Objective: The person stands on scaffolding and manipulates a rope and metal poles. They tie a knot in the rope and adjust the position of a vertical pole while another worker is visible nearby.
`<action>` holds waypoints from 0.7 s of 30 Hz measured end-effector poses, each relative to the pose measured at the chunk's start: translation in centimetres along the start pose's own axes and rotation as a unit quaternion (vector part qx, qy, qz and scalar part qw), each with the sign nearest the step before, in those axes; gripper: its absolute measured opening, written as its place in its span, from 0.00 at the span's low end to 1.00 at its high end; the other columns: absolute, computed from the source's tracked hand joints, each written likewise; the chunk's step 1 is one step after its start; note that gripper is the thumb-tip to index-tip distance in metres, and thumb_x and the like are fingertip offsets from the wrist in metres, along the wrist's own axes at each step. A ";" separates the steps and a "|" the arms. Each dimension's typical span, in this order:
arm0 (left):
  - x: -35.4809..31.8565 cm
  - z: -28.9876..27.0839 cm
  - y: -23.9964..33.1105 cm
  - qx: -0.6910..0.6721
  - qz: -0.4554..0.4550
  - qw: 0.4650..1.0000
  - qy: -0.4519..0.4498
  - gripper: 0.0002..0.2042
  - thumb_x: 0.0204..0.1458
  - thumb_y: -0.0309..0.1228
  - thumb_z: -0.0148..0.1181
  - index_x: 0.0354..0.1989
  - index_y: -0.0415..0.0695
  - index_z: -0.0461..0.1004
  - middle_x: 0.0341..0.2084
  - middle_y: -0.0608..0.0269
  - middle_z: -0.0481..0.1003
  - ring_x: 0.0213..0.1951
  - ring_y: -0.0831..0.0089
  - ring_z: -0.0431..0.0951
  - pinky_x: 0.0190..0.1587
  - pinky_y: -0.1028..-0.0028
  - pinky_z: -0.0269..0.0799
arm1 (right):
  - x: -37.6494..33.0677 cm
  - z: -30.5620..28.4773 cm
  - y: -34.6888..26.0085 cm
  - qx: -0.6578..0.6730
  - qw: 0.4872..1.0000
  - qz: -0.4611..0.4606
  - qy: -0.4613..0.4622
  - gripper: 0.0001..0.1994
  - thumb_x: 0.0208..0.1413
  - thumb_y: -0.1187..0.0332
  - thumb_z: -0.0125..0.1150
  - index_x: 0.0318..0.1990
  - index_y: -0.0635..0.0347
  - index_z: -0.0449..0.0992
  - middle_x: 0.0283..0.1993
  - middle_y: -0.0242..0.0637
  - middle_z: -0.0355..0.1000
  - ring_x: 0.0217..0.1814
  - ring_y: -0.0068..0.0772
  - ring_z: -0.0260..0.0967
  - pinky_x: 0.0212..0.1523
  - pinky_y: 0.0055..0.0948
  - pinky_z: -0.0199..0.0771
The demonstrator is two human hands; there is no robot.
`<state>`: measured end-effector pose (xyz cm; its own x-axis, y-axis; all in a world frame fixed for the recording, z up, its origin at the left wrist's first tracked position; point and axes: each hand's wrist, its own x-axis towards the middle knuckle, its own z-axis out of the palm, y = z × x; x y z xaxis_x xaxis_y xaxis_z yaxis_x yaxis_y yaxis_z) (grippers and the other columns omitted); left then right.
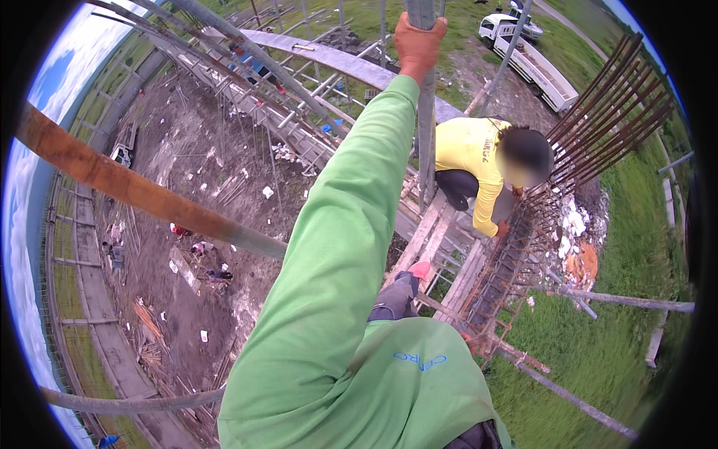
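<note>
My left arm, in a long green sleeve, reaches up and forward. My left hand is closed round an upright grey scaffold pipe. I see no part of my right hand. Below my torso, one foot in a pinkish-red shoe is on wooden planks. Just beyond the pipe, to the right, a co-worker in a yellow shirt crouches on the planks. That person's hand is at the edge of a narrow channel of steel reinforcing bars.
A rusty curved pipe crosses on the left. Tall bundled rebar rises at right. Far below lie muddy ground with several people, and grass. A white truck stands at the upper right. Horizontal pipes stick out at right.
</note>
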<state>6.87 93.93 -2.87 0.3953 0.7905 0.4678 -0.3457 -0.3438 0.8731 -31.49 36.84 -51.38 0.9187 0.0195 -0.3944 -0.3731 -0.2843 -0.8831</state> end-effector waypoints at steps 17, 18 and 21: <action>0.3 0.8 -2.2 -0.016 0.004 1.000 -0.002 0.21 0.37 0.37 0.73 0.36 0.38 0.73 0.33 0.47 0.80 0.38 0.55 0.83 0.45 0.63 0.77 | 3.1 -3.0 -0.4 -0.059 0.996 0.011 -0.068 0.07 0.54 0.73 0.63 0.37 0.66 0.81 0.30 0.33 0.76 0.33 0.25 0.72 0.35 0.29 0.72; 0.3 0.8 -2.0 -0.028 -0.004 1.000 -0.005 0.22 0.37 0.37 0.73 0.37 0.38 0.73 0.33 0.46 0.80 0.38 0.55 0.83 0.45 0.63 0.77 | 3.1 -3.2 -0.5 -0.061 0.996 0.012 -0.071 0.07 0.54 0.72 0.63 0.37 0.66 0.81 0.30 0.33 0.76 0.33 0.25 0.72 0.36 0.29 0.72; 0.4 1.0 -2.1 -0.045 -0.012 0.999 -0.014 0.22 0.36 0.37 0.73 0.37 0.38 0.73 0.34 0.46 0.80 0.39 0.54 0.82 0.46 0.62 0.77 | 3.4 -3.4 -0.7 -0.064 0.995 0.012 -0.076 0.07 0.54 0.72 0.62 0.37 0.66 0.81 0.30 0.33 0.76 0.33 0.25 0.72 0.36 0.29 0.72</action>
<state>8.58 94.51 -4.40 0.4274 0.7834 0.4512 -0.4097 -0.2770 0.8692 -27.68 33.88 -51.23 0.8760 0.1532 -0.4573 -0.3662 -0.4056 -0.8375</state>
